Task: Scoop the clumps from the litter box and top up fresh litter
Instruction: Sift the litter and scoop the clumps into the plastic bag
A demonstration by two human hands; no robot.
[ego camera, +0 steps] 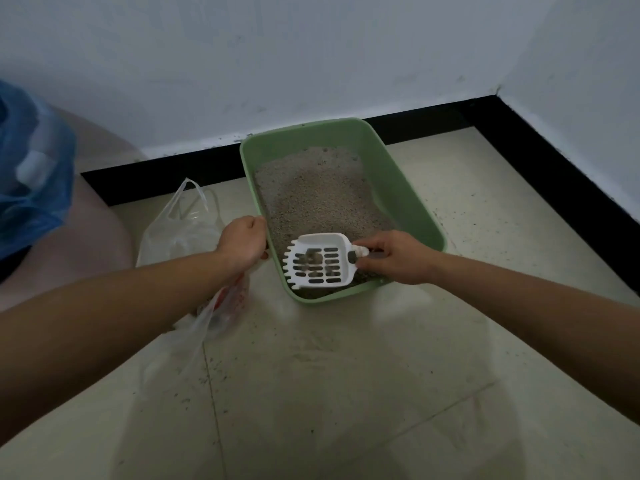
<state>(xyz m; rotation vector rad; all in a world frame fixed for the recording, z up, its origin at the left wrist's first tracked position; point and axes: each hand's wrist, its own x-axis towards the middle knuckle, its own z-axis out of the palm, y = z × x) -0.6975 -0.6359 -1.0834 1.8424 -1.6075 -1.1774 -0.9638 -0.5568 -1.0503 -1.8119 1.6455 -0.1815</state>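
At the far left a crumpled blue plastic bag (31, 174) rests on a pale rounded object (100, 244), well apart from the work. Next, a thin clear plastic carrier bag (183, 230) slumps on the tiled floor (346, 375) just beside the box. It looks limp and would likely need holding open to receive anything. The left hand (242, 242) is curled over the near-left rim of the green rectangular plastic litter box (408, 188), steadying it. The box holds grey granular litter (318, 195). Over its near end is a white slotted plastic scoop (317, 259) carrying several dark clumps (311, 261). These look light and crumbly, so the scoop wants keeping level. The right hand (391, 258) is closed round the scoop's handle, the sensible hold. Behind and to the right, the wall (311, 64) and black skirting (519, 133) hem the box in, while open floor lies nearer the person.
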